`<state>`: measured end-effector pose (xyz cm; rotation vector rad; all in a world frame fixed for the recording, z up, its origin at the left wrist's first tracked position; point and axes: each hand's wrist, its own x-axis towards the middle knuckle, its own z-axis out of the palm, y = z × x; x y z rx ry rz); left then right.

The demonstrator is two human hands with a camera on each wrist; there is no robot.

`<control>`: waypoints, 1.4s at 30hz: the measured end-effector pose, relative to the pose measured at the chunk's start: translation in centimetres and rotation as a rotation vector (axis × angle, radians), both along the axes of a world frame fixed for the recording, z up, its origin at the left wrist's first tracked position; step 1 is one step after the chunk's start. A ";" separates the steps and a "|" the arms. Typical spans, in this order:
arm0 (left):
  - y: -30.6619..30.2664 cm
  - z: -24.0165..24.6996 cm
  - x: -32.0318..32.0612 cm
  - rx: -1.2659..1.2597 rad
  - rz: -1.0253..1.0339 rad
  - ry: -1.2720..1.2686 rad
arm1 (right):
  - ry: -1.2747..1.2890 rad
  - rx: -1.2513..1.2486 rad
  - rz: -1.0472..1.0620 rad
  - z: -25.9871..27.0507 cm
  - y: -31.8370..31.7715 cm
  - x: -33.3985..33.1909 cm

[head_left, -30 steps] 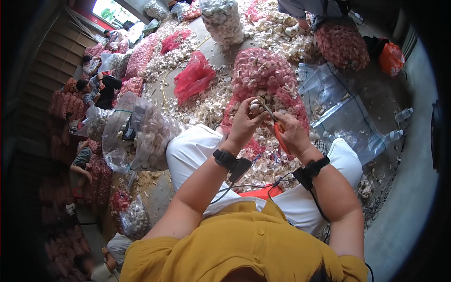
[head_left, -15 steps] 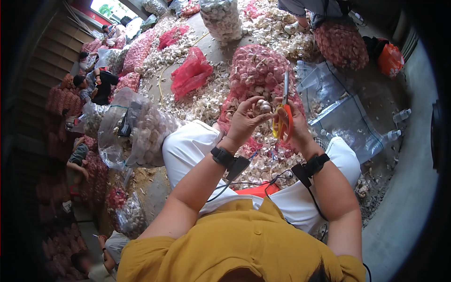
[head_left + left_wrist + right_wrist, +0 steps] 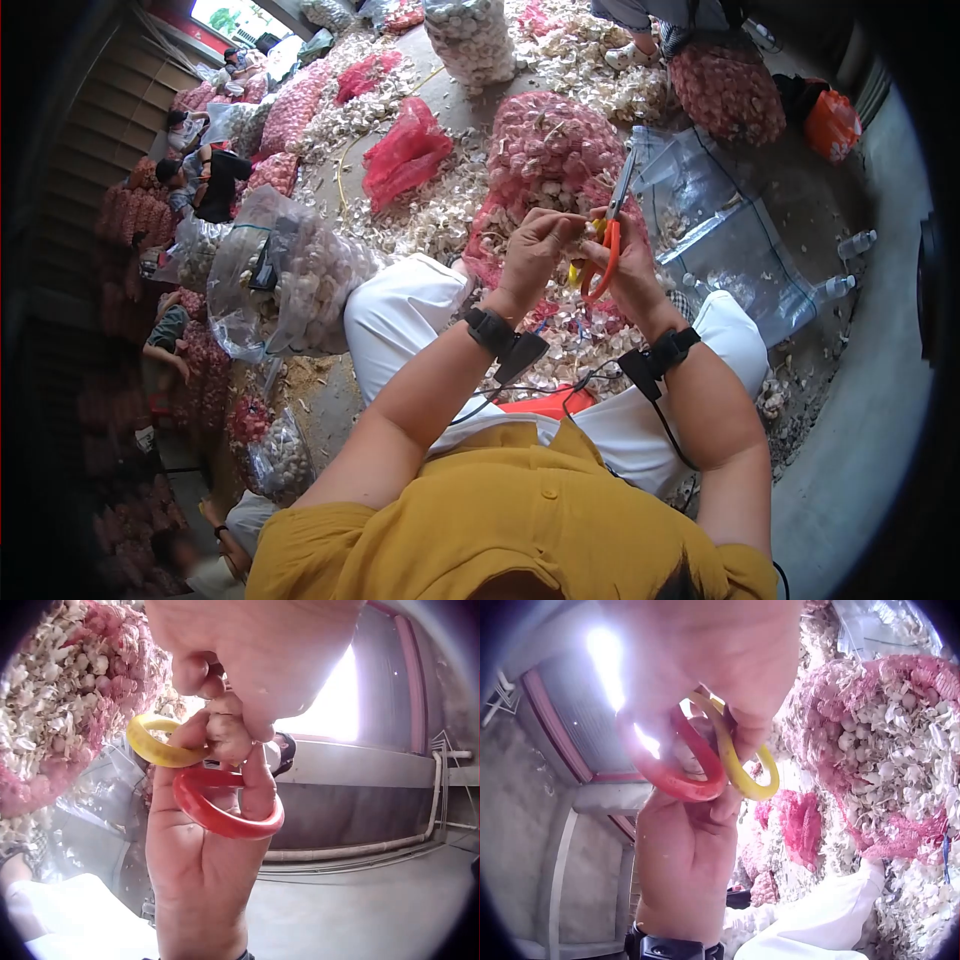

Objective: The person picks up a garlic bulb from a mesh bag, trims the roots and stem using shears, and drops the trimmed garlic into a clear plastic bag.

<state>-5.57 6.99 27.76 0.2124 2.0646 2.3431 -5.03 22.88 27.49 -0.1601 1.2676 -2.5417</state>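
Observation:
My left hand (image 3: pixel 538 252) pinches a pale garlic bulb (image 3: pixel 229 733), which shows between the two hands in the left wrist view. In my right hand (image 3: pixel 632 268) is a pair of scissors (image 3: pixel 603 272) with one red-orange and one yellow handle loop. Their blades (image 3: pixel 622 185) point up and away, clear of the bulb. The fingertips of both hands meet around the bulb, and fingers hide most of it in the head view. Just beyond the hands stands a pink mesh sack (image 3: pixel 550 135) full of garlic bulbs.
Garlic skins and trimmings (image 3: pixel 575 355) cover the floor between the white-trousered legs. A clear plastic bag of garlic (image 3: pixel 325 285) stands left, clear plastic sheeting (image 3: pixel 740 250) and bottles (image 3: pixel 835 288) lie right. An empty pink mesh bag (image 3: pixel 408 155) lies ahead. Several people sit far left.
The scissors, at the bulb a second ago, have swung upright and away from it. The left hand has turned over the bulb, and the fingertips of both hands have come together.

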 end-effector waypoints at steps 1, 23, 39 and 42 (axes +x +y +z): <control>-0.3 0.4 0.0 0.000 0.001 0.003 | 0.003 0.000 0.001 0.2 -0.1 0.0; -1.6 2.3 0.5 -0.607 0.053 0.414 | -0.089 0.009 0.095 -0.9 0.0 -0.3; -1.8 0.6 1.2 0.093 -0.244 -0.354 | 0.011 -0.026 0.064 -1.5 0.2 -0.9; -1.7 0.3 1.4 0.105 -0.207 -0.295 | 0.027 -0.061 0.094 -1.1 0.4 -0.6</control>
